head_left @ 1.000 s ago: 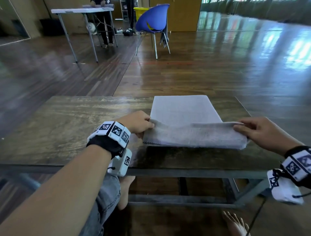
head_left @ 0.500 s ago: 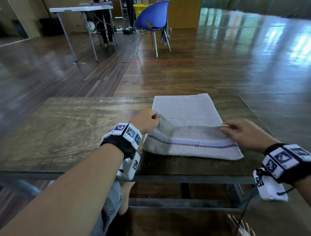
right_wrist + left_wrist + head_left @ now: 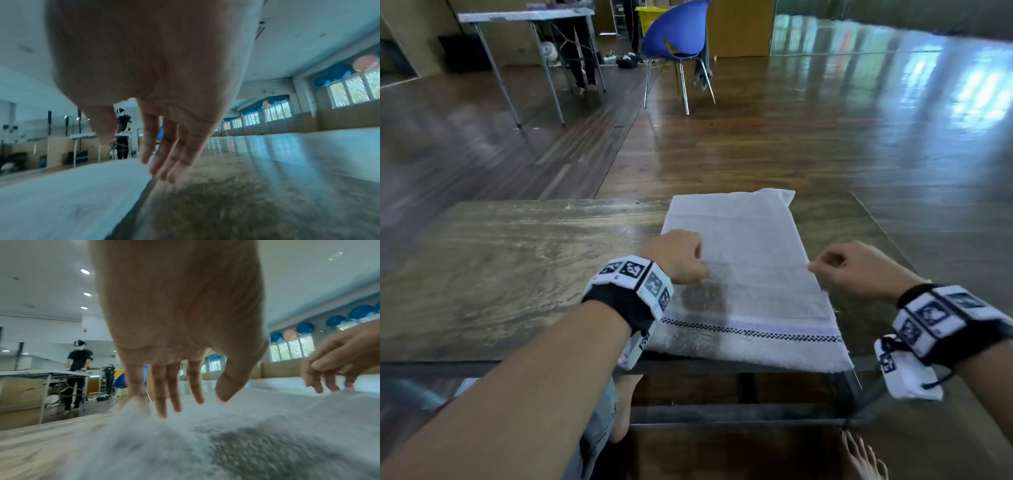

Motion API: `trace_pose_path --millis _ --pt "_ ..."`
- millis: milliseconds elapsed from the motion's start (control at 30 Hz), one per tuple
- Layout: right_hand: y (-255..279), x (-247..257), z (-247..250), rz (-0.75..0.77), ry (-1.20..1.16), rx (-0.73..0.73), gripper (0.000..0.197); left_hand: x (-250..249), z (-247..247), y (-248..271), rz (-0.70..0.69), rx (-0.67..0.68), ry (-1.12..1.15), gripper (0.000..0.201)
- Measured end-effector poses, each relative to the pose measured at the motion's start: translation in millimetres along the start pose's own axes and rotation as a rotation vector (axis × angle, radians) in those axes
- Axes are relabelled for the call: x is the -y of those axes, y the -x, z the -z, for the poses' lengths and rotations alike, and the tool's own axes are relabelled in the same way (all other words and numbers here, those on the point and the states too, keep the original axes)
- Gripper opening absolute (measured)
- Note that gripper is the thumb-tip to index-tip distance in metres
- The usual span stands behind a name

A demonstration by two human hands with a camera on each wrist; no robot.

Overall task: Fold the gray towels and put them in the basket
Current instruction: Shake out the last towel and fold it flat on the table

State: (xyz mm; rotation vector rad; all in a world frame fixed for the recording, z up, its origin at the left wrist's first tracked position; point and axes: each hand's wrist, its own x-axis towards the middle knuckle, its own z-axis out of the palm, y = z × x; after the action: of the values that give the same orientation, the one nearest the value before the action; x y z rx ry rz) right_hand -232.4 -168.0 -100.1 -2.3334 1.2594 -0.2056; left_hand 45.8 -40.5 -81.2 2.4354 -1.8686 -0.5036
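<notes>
The gray towel [image 3: 743, 274] lies lengthwise on the wooden tabletop [image 3: 517, 274], toward its 3 o'clock side, with the checkered-stripe end hanging just over the near edge at 6 o'clock. It looks partly folded, a layer lying over the middle. The left hand [image 3: 674, 255] sits at the towel's 9 o'clock edge and the right hand [image 3: 856, 269] at its 3 o'clock edge, level with each other, probably so the layer goes down square. In the wrist views both grips look slack: the left fingers [image 3: 164, 395] hang loosely, tips at the cloth, and the right fingers [image 3: 174, 155] dangle beside the towel's edge over the bare wood. Neither appears to hold anything, though the head view shows only curled knuckles. I'd say the fold has just been laid. No basket is in view. A blue chair [image 3: 678, 37] stands far off at 12 o'clock.
</notes>
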Motion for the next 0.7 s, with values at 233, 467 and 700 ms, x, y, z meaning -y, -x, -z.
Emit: trace_pose_path --millis 233,467,700 --pt "-10.6 19.5 -29.6 -0.118 -0.057 0.074 0.026 -48.2 -21.7 -3.8 -0.105 0.162 -0.084 0.036" --pt "-32.1 42.2 -28.8 -0.34 -1.014 0.112 0.007 -69.6 -13.7 -22.2 -0.031 0.068 -0.055 0.041" --pt "-65.0 23.3 -19.0 -0.436 -0.897 -0.263 0.037 -88.4 -27.6 -44.5 -0.13 0.158 -0.038 0.024"
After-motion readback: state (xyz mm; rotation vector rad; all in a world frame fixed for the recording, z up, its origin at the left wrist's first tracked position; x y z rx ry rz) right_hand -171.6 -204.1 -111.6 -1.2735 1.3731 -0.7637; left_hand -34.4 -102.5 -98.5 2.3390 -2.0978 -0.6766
